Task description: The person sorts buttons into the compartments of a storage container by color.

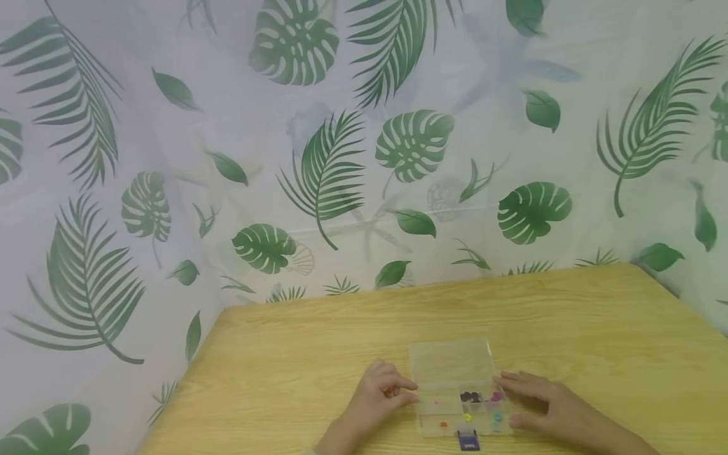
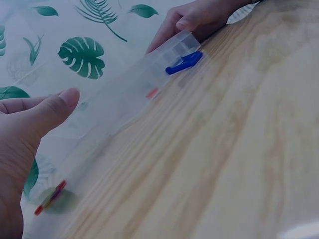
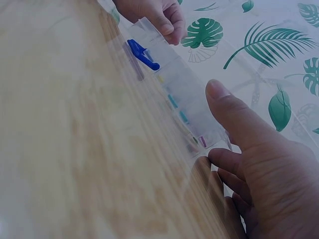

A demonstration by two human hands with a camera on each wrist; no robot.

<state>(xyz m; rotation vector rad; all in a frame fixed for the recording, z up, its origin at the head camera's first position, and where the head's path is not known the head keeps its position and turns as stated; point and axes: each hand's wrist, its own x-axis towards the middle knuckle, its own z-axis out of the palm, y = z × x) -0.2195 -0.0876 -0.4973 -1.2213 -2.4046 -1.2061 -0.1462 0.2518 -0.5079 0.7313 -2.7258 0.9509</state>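
Note:
A clear plastic compartment box (image 1: 433,431) lies on the table with its clear lid (image 1: 452,362) folded back and a blue latch (image 1: 469,441) at the front. Small coloured pieces sit in its compartments: black pieces (image 1: 470,397), magenta pieces (image 1: 496,396), teal pieces (image 1: 497,418), a yellow piece (image 1: 468,418) and an orange piece (image 1: 443,424). My left hand (image 1: 374,393) has its thumb and forefinger tips at the box's left end. At the right end, my right hand (image 1: 553,406) spreads its thumb and fingers along the side.
The box rests on a wood-grain table (image 1: 307,354). Behind it hangs a white cloth with green leaf prints (image 1: 352,202). A small red and yellow piece (image 2: 50,198) shows below the left hand in the left wrist view.

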